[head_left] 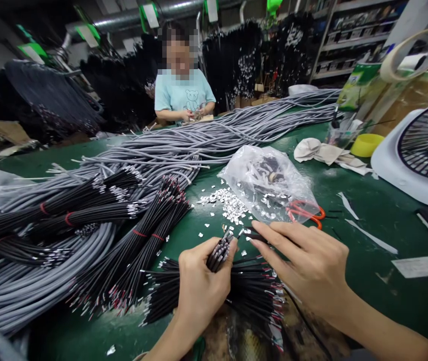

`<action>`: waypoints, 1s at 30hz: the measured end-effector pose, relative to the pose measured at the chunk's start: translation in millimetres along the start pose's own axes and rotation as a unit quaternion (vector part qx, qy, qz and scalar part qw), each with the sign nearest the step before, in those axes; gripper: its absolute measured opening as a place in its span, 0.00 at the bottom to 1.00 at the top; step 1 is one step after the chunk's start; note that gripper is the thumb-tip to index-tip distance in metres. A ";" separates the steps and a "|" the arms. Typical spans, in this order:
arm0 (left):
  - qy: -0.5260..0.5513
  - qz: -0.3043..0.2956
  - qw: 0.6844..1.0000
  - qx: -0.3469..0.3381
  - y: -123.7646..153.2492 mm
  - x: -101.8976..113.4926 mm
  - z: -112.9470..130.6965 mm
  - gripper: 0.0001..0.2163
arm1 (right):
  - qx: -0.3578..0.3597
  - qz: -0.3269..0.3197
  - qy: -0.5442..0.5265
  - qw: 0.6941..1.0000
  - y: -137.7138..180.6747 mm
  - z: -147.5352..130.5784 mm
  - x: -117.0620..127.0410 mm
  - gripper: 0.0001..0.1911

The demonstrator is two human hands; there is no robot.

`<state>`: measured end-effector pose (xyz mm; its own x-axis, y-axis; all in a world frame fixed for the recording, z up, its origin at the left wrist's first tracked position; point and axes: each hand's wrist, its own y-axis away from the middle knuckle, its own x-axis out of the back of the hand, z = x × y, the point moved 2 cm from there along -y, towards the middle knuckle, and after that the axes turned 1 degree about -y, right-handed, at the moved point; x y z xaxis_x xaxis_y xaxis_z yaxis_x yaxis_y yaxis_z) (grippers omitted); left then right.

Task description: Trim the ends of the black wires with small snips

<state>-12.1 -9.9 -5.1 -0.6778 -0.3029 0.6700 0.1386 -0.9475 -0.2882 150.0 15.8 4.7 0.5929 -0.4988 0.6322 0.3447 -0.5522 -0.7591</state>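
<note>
My left hand (204, 281) is closed around a bundle of short black cables (219, 253), whose stripped, silvery ends point up and away from me. Just to its right, my right hand (304, 255) pinches a dark, slim tool that looks like tweezers (256, 234). The tool's tip is close to one cable end at the bundle's edge; whether they touch I cannot tell. Beyond both hands lies a pile of small silvery foil pieces (232, 204). Under my wrists, more black cables (249, 286) with red and white ends are spread out.
Tied black cable bundles (134, 245) and long grey cables (97, 255) fill the left. A plastic bag (270, 180), orange-handled scissors (307, 208), a yellow bowl (367, 145) and a fan (420, 155) are on the right. Another person (184, 93) sits across the green table (379, 220).
</note>
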 end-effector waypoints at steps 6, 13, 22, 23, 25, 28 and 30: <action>0.000 -0.004 1.000 -0.003 0.4 -0.1 -0.2 0.18 | 0.013 -0.011 -0.014 1.000 0.9 0.0 -2.3 0.10; -0.012 -0.019 1.000 -0.017 -3.9 -1.6 -2.3 0.19 | 0.043 -0.054 -0.026 0.997 -2.1 2.5 -5.6 0.08; 0.016 -0.095 0.995 -0.021 -6.1 -3.1 -6.2 0.19 | 0.088 -0.106 -0.038 0.990 0.5 12.7 -8.3 0.12; 0.017 -0.102 0.994 -0.025 -6.8 -2.8 -5.8 0.19 | 0.121 -0.117 -0.027 0.985 1.0 11.6 -9.4 0.13; 0.017 -0.111 0.993 -0.029 -8.4 -2.5 -5.4 0.19 | 0.168 -0.148 -0.008 0.975 1.1 9.4 -10.8 0.14; 0.030 -0.135 0.990 -0.021 -10.7 -3.9 -6.1 0.15 | 0.197 -0.214 -0.006 0.957 1.3 7.6 -11.2 0.10; 0.040 -0.157 0.987 -0.012 -11.5 -6.0 -6.8 0.11 | 0.190 -0.246 -0.018 0.950 2.4 8.1 -11.0 0.07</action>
<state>-14.5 3.5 -10.5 -0.7393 0.0152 0.6732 -0.1040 -0.9903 -0.0918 150.2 25.4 -5.3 0.3140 -0.2159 0.9245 0.8207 -0.4278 -0.3787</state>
